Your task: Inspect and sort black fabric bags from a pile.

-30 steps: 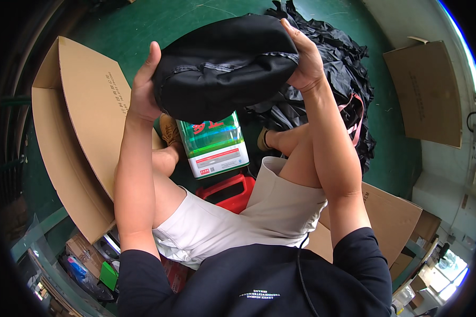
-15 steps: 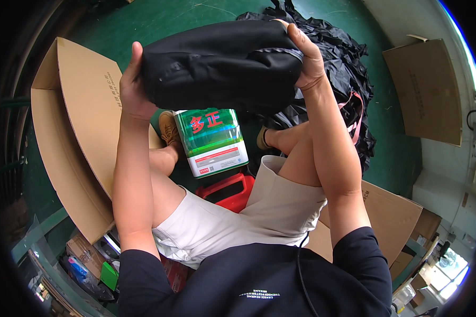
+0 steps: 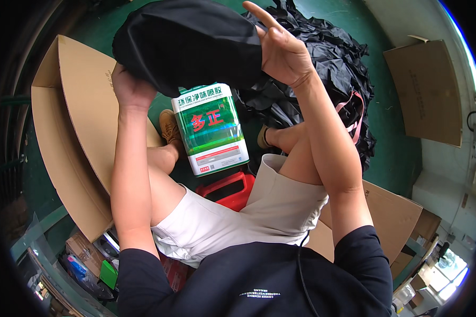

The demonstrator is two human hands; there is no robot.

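A black cloth piece (image 3: 190, 45), folded into a thick bundle, hangs in the air ahead of me above a green and white rectangular tin (image 3: 209, 132). My left hand (image 3: 132, 89) grips its lower left end; most of those fingers are hidden behind the cloth. At the bundle's right end is my right hand (image 3: 288, 53), its index finger stretched out and the thumb apart from it. Its other fingers lie against the cloth's edge and are partly hidden. A large heap of black cloth (image 3: 328, 58) lies on the floor beyond my right arm.
Tall cardboard (image 3: 84, 111) stands at my left, and another cardboard sheet (image 3: 426, 90) leans on the right wall. A red plastic object (image 3: 235, 190) with an opening sits between my legs, close to the tin. More cardboard (image 3: 386, 216) lies by my right elbow. The floor (image 3: 396, 158) is green.
The black bundle has moved left and away from me, tilting and uncovering the tin's top. My left hand now grips lower on it. My right hand has shifted left and its fingers have spread.
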